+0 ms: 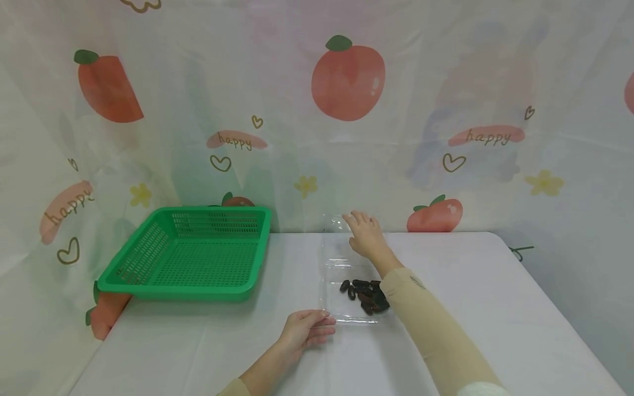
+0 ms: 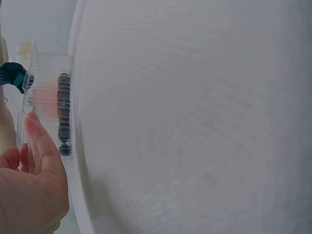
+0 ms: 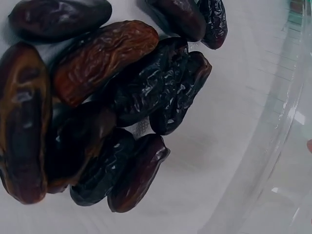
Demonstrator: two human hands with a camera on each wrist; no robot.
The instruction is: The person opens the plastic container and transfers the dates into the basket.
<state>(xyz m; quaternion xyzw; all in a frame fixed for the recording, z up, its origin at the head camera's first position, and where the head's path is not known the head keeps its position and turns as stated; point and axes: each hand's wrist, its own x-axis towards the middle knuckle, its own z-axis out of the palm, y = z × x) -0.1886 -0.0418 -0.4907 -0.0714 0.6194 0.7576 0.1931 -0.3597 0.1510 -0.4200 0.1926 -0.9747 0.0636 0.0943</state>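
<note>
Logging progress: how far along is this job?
Done: the dates lie in the clear container. In hand: the left hand is at its near-left corner, the right hand at its lid. Remaining, probably: closing that lid, which is open.

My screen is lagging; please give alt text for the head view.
Open, clear plastic clamshell box with dark brown oval dates; a person's left hand at its near left corner, the right hand at its lid. A green rectangular plastic basket stands left on a white table.
</note>
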